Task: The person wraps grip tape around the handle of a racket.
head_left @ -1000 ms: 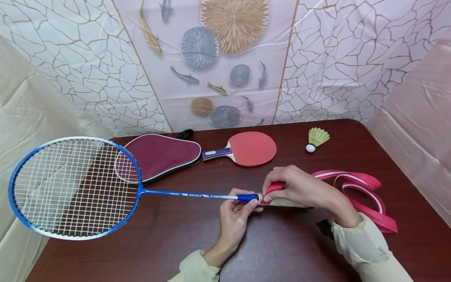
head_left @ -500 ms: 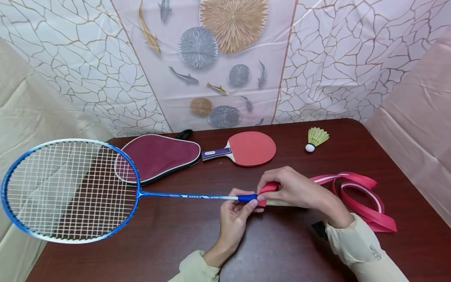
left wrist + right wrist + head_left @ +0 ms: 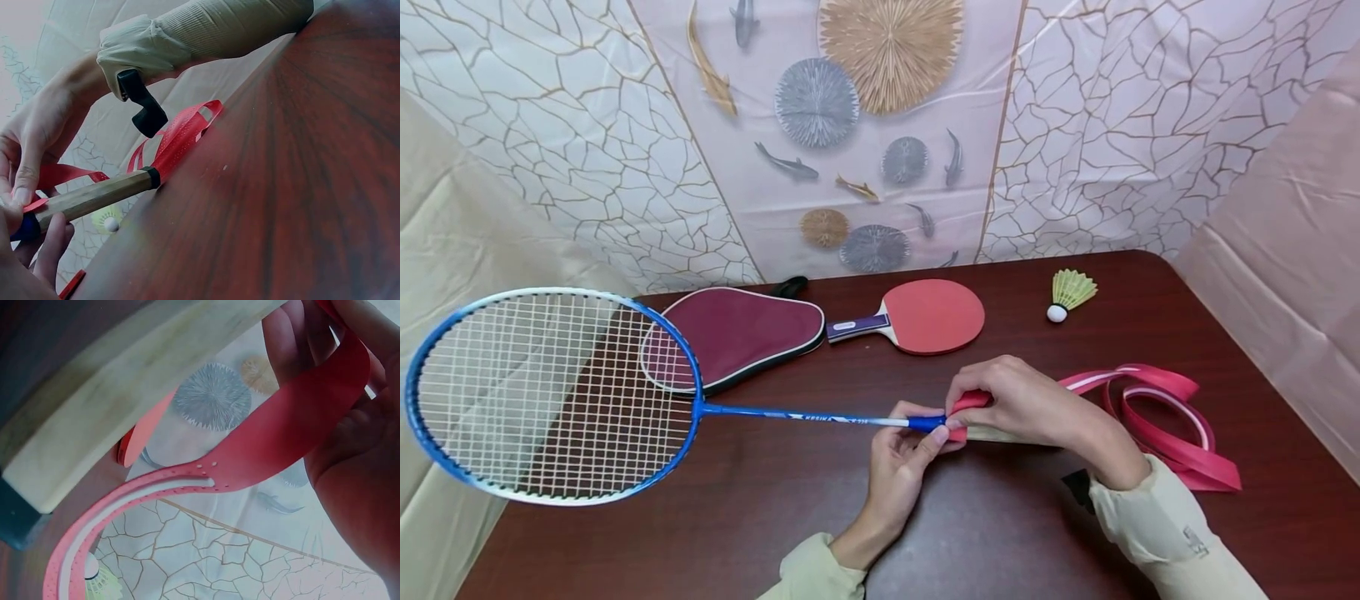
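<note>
Head view shows the left hand (image 3: pixel 897 468) gripping the badminton racket (image 3: pixel 730 410) and the right hand (image 3: pixel 1021 403) pinching red tape (image 3: pixel 281 428).

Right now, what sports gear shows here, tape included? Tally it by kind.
Racket: 1
Tape: 1
Paddle: 1
Case: 1
Shuttlecock: 1
Total: 5

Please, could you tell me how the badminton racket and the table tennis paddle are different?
The racket has a strung head in a blue and white frame; the paddle has a solid red face. The racket has a long, thin shaft; the paddle has only a short, mostly purple handle. The left hand holds the racket; the paddle lies on the table, untouched. Both have a rounded head.
</note>
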Motion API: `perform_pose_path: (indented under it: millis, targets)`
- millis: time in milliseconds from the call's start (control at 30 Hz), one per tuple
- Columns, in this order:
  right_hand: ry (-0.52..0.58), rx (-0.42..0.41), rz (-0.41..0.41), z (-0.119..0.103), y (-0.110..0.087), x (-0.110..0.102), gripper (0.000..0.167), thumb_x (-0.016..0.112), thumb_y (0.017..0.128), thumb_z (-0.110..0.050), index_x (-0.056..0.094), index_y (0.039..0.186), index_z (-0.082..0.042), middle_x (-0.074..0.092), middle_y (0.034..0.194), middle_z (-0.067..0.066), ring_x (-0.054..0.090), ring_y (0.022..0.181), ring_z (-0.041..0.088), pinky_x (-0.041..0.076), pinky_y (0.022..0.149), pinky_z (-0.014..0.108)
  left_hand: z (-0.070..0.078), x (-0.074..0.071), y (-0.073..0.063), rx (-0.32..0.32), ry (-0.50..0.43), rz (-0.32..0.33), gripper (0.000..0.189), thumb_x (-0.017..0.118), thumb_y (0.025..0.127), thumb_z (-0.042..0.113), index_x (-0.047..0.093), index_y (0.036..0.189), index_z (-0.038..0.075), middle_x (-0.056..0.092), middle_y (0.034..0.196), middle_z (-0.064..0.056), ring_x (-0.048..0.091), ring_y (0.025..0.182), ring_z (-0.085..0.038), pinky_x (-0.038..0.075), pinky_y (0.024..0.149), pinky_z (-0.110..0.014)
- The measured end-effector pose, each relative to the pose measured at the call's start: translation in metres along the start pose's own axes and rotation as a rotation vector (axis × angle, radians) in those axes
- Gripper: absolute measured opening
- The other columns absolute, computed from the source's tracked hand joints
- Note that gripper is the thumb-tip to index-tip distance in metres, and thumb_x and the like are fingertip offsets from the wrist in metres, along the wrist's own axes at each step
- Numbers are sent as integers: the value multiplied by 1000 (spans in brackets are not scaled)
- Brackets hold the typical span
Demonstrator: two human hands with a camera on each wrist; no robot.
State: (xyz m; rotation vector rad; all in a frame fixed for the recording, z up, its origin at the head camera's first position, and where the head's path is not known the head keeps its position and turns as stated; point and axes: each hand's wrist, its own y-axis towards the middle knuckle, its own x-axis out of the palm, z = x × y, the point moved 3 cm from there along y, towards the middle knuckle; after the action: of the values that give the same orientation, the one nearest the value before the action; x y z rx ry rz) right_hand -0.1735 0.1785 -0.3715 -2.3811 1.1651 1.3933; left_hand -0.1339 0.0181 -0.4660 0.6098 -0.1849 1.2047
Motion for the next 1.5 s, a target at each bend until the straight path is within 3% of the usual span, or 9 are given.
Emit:
perform_pose_path:
  millis: [200,467,733,1033,1233,1400,1500]
  targets:
    - [-18,37,-14,0,-1,-1,19,85,79,-18,70,86,-27,61,79,-19,55,68,2,49,63,23,-1,0,0,14,42,-15,29,66,87,-12,53,113,-11,63,104,-30,66,95,-45,54,82,-48]
    - [43,97,-50,1,-4,-3,12,80,84,-24,71,88,-29,66,80,-19,59,71,3,50,66,23,-2,-1,0,11,86,11,26,67,87,-11,56,111,-10,66,101,-27,68,90,-41,56,79,-48]
    - [92,113,-55,3,-5,-4,11,79,85,-22,71,89,-27,67,80,-16,60,70,7,51,64,26,-3,-1,1,34,123,-12,25,67,87,-11,57,110,-9,66,101,-27,69,90,-34,56,78,-47]
    - [71,171,-76,7,-6,-2,14,81,82,-28,71,90,-30,65,78,-17,58,69,7,49,62,24,-5,0,1,101,82,-62,26,63,86,-17,57,110,-12,49,111,-31,66,95,-30,55,78,-49]
    - [74,133,-116,5,-6,0,13,78,85,-26,75,97,-22,68,83,-17,61,72,2,52,67,24,-5,-1,-1,64,132,-38,30,63,87,-15,54,114,-8,58,107,-26,67,94,-35,55,80,-47]
    - [1,83,-103,2,-4,2,13,78,86,-21,76,99,-19,69,88,-17,60,78,2,53,71,26,-6,0,-1,20,58,-49,31,58,90,-16,45,117,-9,57,109,-29,65,97,-45,55,79,-52]
    - [-39,66,-77,0,-4,2,11,77,86,-20,77,97,-20,69,89,-17,60,79,2,52,71,27,-7,0,-1,-6,61,-48,32,57,92,-14,44,120,-7,57,110,-30,64,99,-46,55,77,-53]
